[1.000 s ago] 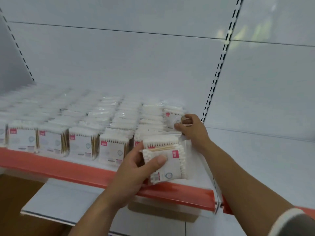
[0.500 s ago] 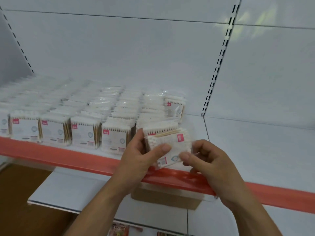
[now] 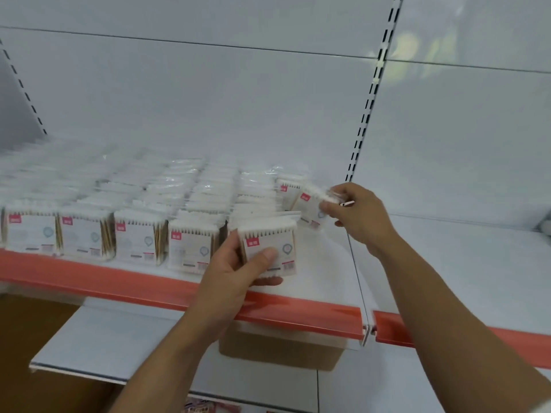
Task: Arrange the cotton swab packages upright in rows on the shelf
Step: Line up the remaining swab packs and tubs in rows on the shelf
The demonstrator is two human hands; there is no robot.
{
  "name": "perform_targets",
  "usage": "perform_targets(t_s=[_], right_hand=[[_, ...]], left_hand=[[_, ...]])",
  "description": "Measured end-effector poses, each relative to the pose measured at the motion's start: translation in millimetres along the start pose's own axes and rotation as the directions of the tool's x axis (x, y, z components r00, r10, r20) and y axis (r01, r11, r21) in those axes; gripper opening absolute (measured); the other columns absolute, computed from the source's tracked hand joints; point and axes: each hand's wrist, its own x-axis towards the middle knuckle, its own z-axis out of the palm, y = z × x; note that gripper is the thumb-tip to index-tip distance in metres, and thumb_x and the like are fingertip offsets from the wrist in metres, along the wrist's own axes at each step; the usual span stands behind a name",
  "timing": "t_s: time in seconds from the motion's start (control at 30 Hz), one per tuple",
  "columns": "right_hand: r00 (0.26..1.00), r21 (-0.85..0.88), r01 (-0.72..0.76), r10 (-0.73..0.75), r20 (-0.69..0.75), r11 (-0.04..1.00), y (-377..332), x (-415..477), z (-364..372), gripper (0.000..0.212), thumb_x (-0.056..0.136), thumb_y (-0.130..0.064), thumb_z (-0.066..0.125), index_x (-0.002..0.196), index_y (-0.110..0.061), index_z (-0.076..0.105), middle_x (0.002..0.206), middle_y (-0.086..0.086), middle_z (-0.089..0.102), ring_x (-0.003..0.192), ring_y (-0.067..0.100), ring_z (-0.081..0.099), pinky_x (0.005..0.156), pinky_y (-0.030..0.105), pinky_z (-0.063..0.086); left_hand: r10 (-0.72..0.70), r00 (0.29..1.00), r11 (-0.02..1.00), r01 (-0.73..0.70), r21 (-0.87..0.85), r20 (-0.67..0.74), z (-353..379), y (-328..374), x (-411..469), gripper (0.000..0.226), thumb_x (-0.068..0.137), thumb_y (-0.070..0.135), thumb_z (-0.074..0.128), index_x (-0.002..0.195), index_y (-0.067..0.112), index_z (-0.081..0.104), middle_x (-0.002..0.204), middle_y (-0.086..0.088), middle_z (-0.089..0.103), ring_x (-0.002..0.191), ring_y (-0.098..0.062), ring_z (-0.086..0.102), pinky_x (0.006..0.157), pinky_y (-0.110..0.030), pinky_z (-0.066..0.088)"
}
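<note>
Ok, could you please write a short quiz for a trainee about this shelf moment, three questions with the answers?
1. True or false: the right hand holds nothing.
2. What does the left hand grip? A) a stack of packages B) a price label C) nothing
3. Fill in: the front strip of the shelf is ____ in colour.
Key: 1. False: it pinches a single package, tilted, near the rightmost row. 2. A. 3. Orange-red.
</note>
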Motion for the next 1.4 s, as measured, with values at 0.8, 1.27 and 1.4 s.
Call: perform_targets(t_s=[0.8, 1.27, 1.4], right_hand=[[0.986, -0.039, 0.064, -0.069, -0.152, 0.997, -11, -12, 31, 0.052, 0.086, -0.038, 0.072, 0.131, -0.025, 0.050, 0.126, -0.008, 0.057, 0.085, 0.005, 0.060, 0.084, 0.033, 0.050], [0.973, 0.201, 0.048, -0.092, 0.212, 0.978, -22, -104, 17, 0.016, 0.083, -0.029, 0.076, 0.094, -0.022, 0.066, 0.088, -0.013, 0.070, 0.075, 0.005, 0.063, 0.072, 0.023, 0.052], [0.992, 0.373, 0.002, -0.050, 0.119, 0.928, -25, -99, -5, 0.013, 0.084, -0.016, 0.073, 0.092, -0.012, 0.063, 0.088, -0.004, 0.074, 0.078, 0.010, 0.068, 0.068, 0.024, 0.053]], left_hand=[[-0.033, 0.999, 0.999, 0.033, -0.016, 0.003, 2, 4, 0, 0.035, 0.082, 0.022, 0.065, 0.116, 0.017, 0.064, 0.105, 0.002, 0.076, 0.098, -0.018, 0.073, 0.068, -0.028, 0.061], [-0.019, 0.998, 0.991, 0.010, 0.134, 0.066, 10, 9, -2, 0.023, 0.096, 0.018, 0.060, 0.117, 0.029, 0.061, 0.108, 0.014, 0.074, 0.100, -0.008, 0.071, 0.076, -0.026, 0.059], [-0.021, 0.991, 0.981, -0.004, 0.194, 0.131, 10, 17, -1, 0.029, 0.095, 0.022, 0.061, 0.121, 0.035, 0.059, 0.113, 0.016, 0.071, 0.104, -0.003, 0.067, 0.073, -0.023, 0.058]])
